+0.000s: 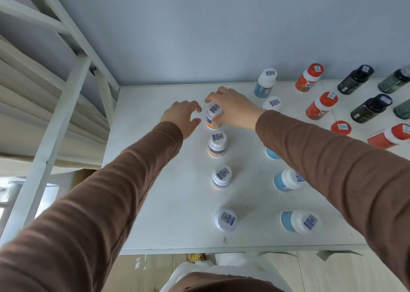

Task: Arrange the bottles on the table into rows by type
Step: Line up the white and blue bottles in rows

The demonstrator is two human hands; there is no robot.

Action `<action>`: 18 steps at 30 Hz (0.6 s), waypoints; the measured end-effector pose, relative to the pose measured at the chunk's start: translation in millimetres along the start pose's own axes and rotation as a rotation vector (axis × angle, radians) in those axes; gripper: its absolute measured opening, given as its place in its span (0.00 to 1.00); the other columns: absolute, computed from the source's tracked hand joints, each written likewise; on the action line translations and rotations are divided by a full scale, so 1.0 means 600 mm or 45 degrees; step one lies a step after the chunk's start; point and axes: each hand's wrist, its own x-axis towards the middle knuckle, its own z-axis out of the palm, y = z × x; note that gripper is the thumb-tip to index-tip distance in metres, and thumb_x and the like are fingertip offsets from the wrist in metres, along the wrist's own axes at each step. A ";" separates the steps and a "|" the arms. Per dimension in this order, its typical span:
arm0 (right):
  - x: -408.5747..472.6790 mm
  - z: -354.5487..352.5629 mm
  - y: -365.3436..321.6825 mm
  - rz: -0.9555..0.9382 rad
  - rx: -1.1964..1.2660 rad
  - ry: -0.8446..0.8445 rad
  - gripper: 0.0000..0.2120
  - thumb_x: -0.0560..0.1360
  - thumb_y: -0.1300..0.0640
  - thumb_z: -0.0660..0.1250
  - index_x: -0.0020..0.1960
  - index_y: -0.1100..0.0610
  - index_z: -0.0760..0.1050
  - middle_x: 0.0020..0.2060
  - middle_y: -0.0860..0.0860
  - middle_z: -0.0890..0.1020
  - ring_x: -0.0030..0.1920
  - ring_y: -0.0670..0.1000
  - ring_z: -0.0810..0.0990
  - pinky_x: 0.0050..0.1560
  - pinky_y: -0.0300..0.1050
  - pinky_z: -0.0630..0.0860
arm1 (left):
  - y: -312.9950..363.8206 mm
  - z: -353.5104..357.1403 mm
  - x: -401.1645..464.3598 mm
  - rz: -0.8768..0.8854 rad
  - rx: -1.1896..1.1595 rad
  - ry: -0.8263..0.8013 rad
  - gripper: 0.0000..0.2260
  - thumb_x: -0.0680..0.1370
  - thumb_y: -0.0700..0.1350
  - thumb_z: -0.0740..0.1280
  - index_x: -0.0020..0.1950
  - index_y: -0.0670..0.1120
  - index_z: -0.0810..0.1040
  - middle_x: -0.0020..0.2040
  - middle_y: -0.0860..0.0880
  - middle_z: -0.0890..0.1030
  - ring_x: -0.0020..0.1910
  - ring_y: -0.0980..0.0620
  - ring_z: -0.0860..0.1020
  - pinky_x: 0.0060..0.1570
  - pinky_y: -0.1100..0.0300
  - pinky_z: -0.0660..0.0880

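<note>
Orange-banded bottle (213,116) gripped in right hand (230,109) — label half hidden; left hand (183,116) alongside, fingers spread, empty.

matt white table (177,203), plastic bottles (217,144)

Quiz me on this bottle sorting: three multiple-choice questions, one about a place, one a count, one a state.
1. Where does the gripped bottle stand?
A. far end of the orange-banded row
B. among the red bottles
C. on the floor

2. How many bottles make up that row?
A. two
B. four
C. seven

3. What is the left hand doing?
A. holding a cap
B. open, holding nothing
C. pressing the table

Answers: 1 A, it heads the line; 2 B, four white caps line up; 3 B, only the right hand grips.
</note>
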 end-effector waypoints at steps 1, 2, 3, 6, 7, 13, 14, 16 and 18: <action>-0.008 -0.002 -0.002 0.016 0.010 0.020 0.27 0.71 0.50 0.72 0.68 0.51 0.71 0.61 0.53 0.72 0.61 0.56 0.71 0.56 0.48 0.69 | 0.001 -0.004 -0.009 0.013 0.023 0.013 0.14 0.77 0.50 0.63 0.62 0.53 0.72 0.60 0.49 0.77 0.60 0.46 0.72 0.60 0.49 0.71; -0.020 -0.005 -0.006 0.026 0.018 0.057 0.27 0.71 0.49 0.72 0.68 0.51 0.71 0.61 0.53 0.72 0.61 0.56 0.70 0.57 0.49 0.70 | 0.003 -0.009 -0.019 0.027 0.049 0.029 0.14 0.77 0.50 0.62 0.62 0.53 0.72 0.60 0.49 0.77 0.60 0.46 0.72 0.59 0.49 0.71; -0.034 -0.010 -0.009 0.033 0.023 0.102 0.25 0.72 0.49 0.72 0.67 0.51 0.71 0.61 0.53 0.72 0.61 0.56 0.70 0.58 0.50 0.70 | 0.006 -0.014 -0.030 0.042 0.072 0.048 0.14 0.77 0.50 0.62 0.63 0.52 0.72 0.60 0.49 0.77 0.60 0.46 0.72 0.59 0.49 0.71; -0.093 -0.023 -0.021 0.021 0.036 0.206 0.21 0.73 0.49 0.70 0.65 0.51 0.73 0.59 0.52 0.73 0.59 0.55 0.70 0.58 0.50 0.69 | 0.021 -0.033 -0.069 0.099 0.133 0.109 0.15 0.77 0.50 0.62 0.63 0.52 0.72 0.59 0.48 0.77 0.60 0.45 0.72 0.58 0.49 0.72; -0.115 -0.026 -0.025 0.015 0.035 0.218 0.20 0.74 0.49 0.70 0.64 0.51 0.73 0.59 0.52 0.73 0.59 0.55 0.70 0.57 0.48 0.68 | 0.027 -0.038 -0.083 0.122 0.148 0.128 0.15 0.77 0.50 0.62 0.64 0.52 0.71 0.59 0.48 0.77 0.60 0.45 0.72 0.57 0.49 0.72; -0.259 -0.029 -0.043 0.036 -0.003 0.217 0.20 0.75 0.47 0.69 0.65 0.50 0.73 0.60 0.50 0.74 0.61 0.54 0.70 0.60 0.51 0.70 | 0.080 -0.054 -0.175 0.259 0.208 0.154 0.16 0.77 0.50 0.62 0.65 0.51 0.71 0.60 0.48 0.77 0.60 0.45 0.72 0.54 0.51 0.70; -0.281 -0.030 -0.043 0.034 -0.014 0.222 0.20 0.75 0.47 0.69 0.65 0.50 0.74 0.60 0.50 0.74 0.62 0.54 0.70 0.61 0.51 0.70 | 0.092 -0.053 -0.192 0.278 0.203 0.155 0.16 0.77 0.50 0.62 0.65 0.51 0.72 0.60 0.48 0.77 0.59 0.45 0.72 0.54 0.51 0.70; -0.323 -0.029 -0.041 0.020 -0.045 0.237 0.20 0.75 0.47 0.69 0.65 0.51 0.74 0.61 0.50 0.74 0.63 0.53 0.69 0.61 0.49 0.69 | 0.117 -0.048 -0.227 0.311 0.184 0.164 0.15 0.77 0.49 0.63 0.64 0.51 0.73 0.59 0.49 0.77 0.58 0.45 0.72 0.52 0.53 0.69; -0.361 -0.028 -0.034 0.007 -0.063 0.250 0.19 0.75 0.47 0.69 0.64 0.51 0.75 0.62 0.50 0.74 0.62 0.52 0.69 0.60 0.47 0.68 | 0.142 -0.039 -0.259 0.335 0.174 0.173 0.15 0.77 0.49 0.63 0.63 0.50 0.73 0.59 0.49 0.77 0.57 0.45 0.72 0.51 0.54 0.68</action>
